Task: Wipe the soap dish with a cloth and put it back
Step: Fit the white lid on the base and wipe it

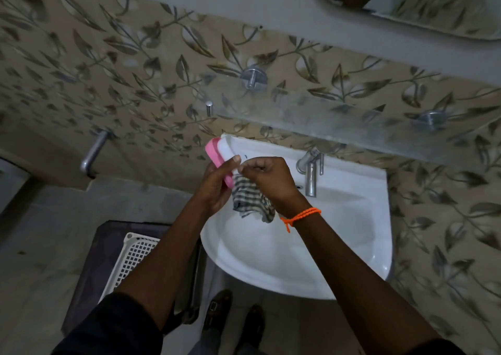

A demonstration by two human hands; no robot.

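The wiping is under way. The left hand (217, 183) grips the pink soap dish (217, 155), lifted over the sink (352, 232) rim at about ten o'clock of the basin. The right hand (267, 177) pinches the checked cloth (250, 201) against the dish. Putting the dish back is not yet done; I cannot tell its resting spot.

Soap dish (217, 156): pink, oblong, with white inner part facing right. Tilted on edge, upper end leaning up-left, lower end hidden behind my left-hand grip (217, 186). Held in air over left rear corner of sink (352, 219). Cloth (250, 201): checked, dark and pale stripes, crumpled. Top bunched in my right-hand grip (267, 177), pressed against dish; loose end hangs down over basin.
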